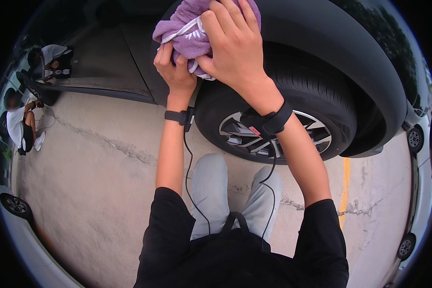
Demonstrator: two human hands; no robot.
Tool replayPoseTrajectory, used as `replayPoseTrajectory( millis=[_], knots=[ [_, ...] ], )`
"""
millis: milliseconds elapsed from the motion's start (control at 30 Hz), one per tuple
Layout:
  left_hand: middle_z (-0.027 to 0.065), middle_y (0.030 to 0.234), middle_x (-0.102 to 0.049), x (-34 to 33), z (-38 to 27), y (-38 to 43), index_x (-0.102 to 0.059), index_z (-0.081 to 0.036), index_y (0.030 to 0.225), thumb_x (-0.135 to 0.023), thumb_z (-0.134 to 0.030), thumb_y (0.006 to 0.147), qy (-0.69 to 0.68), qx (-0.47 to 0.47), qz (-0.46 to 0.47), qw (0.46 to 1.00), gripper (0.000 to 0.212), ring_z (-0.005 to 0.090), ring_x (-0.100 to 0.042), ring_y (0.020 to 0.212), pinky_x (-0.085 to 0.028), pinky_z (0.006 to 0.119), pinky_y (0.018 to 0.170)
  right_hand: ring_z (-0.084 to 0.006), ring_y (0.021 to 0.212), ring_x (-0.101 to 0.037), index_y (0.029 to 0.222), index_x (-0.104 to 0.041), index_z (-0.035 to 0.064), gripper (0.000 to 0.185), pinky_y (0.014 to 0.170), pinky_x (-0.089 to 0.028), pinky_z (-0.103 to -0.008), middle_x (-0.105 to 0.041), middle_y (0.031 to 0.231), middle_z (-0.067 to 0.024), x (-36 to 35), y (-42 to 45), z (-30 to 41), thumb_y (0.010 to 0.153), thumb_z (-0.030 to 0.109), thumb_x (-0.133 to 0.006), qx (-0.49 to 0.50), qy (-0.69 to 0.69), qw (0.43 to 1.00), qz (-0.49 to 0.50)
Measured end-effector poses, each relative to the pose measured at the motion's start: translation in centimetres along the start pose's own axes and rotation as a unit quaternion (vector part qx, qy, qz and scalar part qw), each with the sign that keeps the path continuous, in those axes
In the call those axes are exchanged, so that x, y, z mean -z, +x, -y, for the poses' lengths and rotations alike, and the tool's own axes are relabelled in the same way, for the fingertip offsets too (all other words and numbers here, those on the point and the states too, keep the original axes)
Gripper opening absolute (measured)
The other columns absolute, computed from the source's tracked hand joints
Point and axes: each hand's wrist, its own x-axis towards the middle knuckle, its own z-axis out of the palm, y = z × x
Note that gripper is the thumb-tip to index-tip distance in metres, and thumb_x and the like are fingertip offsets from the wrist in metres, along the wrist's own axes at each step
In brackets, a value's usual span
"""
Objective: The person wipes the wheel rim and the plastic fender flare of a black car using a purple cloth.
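A purple terry cloth (192, 39) with white edging is bunched at the top of the view, against the dark car's wheel-arch trim. My left hand (176, 70) grips its lower left part, fingers bent into the folds. Over its right side lies my right hand (234, 46), with the thumb at the lower edge and the fingers spread across the cloth; the fingertips run out of the top of the view. Below my right wrist is the car wheel (277, 133), a black tire on a silver and black alloy rim. Both wrists wear black straps with cabled devices.
The dark car door (93, 54) reaches left. At the far left another person (19, 122) crouches by the same car, holding something dark. Thin cables hang from my wrists to my waist. White cars (419, 187) stand at the right and lower left. Cracked concrete (93, 187) bears a yellow line (345, 187).
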Motion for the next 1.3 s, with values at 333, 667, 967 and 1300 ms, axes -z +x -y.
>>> replayPoseTrajectory(
  millis=[333, 667, 967, 1300],
  knots=[
    [0.021, 0.134, -0.047, 5.2, 1.5, -16.6, -0.053, -0.005, 0.125, -0.071, -0.026, 0.089, 0.088, 0.258, 0.085, 0.958, 0.046, 0.037, -0.048, 0.12, -0.04, 0.047, 0.096, -0.0304, 0.135, -0.049, 0.111, -0.059, 0.0024, 0.044, 0.124, -0.028, -0.041, -0.059, 0.132, -0.016, -13.0, -6.9, 10.2, 0.079, 0.03, -0.072, 0.042, 0.081, 0.963, 0.255],
    [0.0192, 0.125, -0.046, 8.7, 1.8, -23.0, -0.058, -0.005, 0.116, -0.071, -0.027, 0.086, 0.031, 0.4, 0.132, 0.906, 0.04, 0.0355, -0.046, 0.114, -0.039, 0.045, 0.093, -0.0256, 0.14, -0.045, 0.12, -0.057, 0.0046, 0.051, 0.124, -0.027, -0.0369, -0.057, 0.136, -0.0115, -17.5, -15.2, 14.0, 0.088, 0.041, -0.07, 0.054, 0.037, 0.934, 0.35],
    [0.0176, 0.117, -0.046, 7.8, 1.6, -20.9, -0.062, -0.005, 0.108, -0.071, -0.029, 0.083, -0.056, 0.532, 0.052, 0.843, 0.036, 0.0341, -0.044, 0.109, -0.039, 0.044, 0.089, -0.0236, 0.126, -0.058, 0.099, -0.065, 0.0031, 0.036, 0.117, -0.039, -0.0349, -0.066, 0.122, -0.011, -16.4, -16.1, 13.8, 0.086, 0.036, -0.073, -0.057, 0.12, 0.962, 0.239],
    [0.0158, 0.108, -0.045, 3.0, -2.9, -9.3, -0.067, -0.005, 0.099, -0.071, -0.03, 0.079, -0.143, 0.459, -0.056, 0.875, 0.032, 0.0326, -0.042, 0.103, -0.038, 0.043, 0.085, -0.0239, 0.125, -0.06, 0.09, -0.062, 0.0065, 0.041, 0.113, -0.042, -0.0391, -0.066, 0.13, -0.0115, -7.8, -9.1, 8.8, 0.081, 0.043, -0.078, -0.044, 0.038, 0.988, 0.145]
  ],
)
